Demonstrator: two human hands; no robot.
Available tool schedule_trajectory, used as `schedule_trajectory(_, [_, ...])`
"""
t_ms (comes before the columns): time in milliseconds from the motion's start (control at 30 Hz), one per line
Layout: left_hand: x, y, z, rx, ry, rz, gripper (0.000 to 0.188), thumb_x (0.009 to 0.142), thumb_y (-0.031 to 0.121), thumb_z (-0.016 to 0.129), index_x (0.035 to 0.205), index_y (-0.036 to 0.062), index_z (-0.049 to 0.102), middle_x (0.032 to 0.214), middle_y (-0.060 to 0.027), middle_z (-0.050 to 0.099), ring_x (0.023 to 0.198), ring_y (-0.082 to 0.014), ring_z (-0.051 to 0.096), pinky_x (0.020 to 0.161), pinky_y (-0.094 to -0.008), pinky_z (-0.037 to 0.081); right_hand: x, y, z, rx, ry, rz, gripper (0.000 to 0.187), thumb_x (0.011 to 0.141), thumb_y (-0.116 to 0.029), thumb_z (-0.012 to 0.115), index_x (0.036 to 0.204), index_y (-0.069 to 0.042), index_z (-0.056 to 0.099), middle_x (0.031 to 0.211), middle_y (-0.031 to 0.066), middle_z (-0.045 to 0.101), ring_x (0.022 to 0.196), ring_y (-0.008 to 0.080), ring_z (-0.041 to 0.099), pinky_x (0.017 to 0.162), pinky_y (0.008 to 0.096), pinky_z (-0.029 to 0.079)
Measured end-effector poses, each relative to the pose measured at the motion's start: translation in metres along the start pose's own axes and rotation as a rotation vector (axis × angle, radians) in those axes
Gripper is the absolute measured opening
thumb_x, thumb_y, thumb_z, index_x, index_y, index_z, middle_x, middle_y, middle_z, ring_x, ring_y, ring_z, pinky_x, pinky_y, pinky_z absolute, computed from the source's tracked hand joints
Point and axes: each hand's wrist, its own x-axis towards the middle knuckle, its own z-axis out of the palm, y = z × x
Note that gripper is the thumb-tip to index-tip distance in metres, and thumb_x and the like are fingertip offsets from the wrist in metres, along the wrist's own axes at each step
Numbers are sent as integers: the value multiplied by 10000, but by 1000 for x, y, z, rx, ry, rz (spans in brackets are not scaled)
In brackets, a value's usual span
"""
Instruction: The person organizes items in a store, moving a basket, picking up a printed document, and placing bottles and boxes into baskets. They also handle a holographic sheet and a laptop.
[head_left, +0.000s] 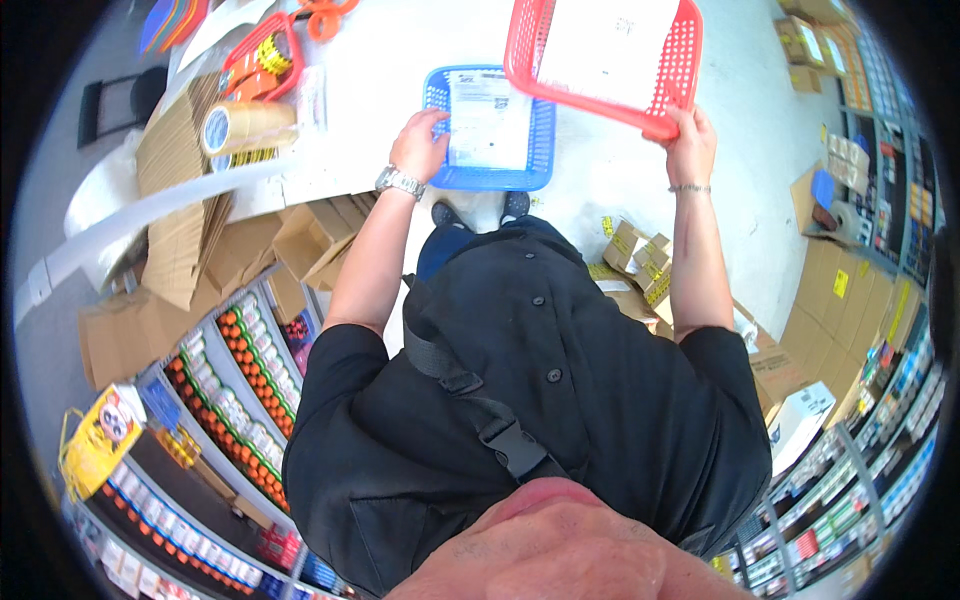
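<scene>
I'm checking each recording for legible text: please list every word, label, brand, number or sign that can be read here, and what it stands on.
Nothing can be quoted reliably.
Printed sheet in the blue basket: print too small to read.
Marked sheet in the larger red basket: marks blurred.
Yellow label on the brown cartons: too small.
White box, right: dark marking, unclear.
Shelved bottles, left: labels too small.
</scene>
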Motion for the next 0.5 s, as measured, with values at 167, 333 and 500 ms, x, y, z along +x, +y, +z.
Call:
schedule_trajectory(167, [-56,-27,-35,-112,134,-211,308,794,139,656,1096,80,627,1144,-101,614,810,-212,666,733,-328,531,75,14,61,-10,-111,19,178,864,-97,542,978,39,555,944,139,637,798,232,666,655,334,598])
schedule_trajectory(333, [-130,-51,-38,-123,206,-370,290,802,149,670,1075,59,633,1077,-114,637,787,-206,673,704,-321,527,151,69,108,3,-213,136,196,867,-106,535,984,52,525,963,164,627,812,265,666,698,356,592])
schedule_trajectory(500, [-194,-53,-24,-102,142,-587,303,795,183,688,1071,69,639,1080,-128,636,816,-213,676,727,-323,523,178,126,124,-20,-242,222,186,864,-110,552,982,32,533,935,158,624,797,270,667,702,358,594])
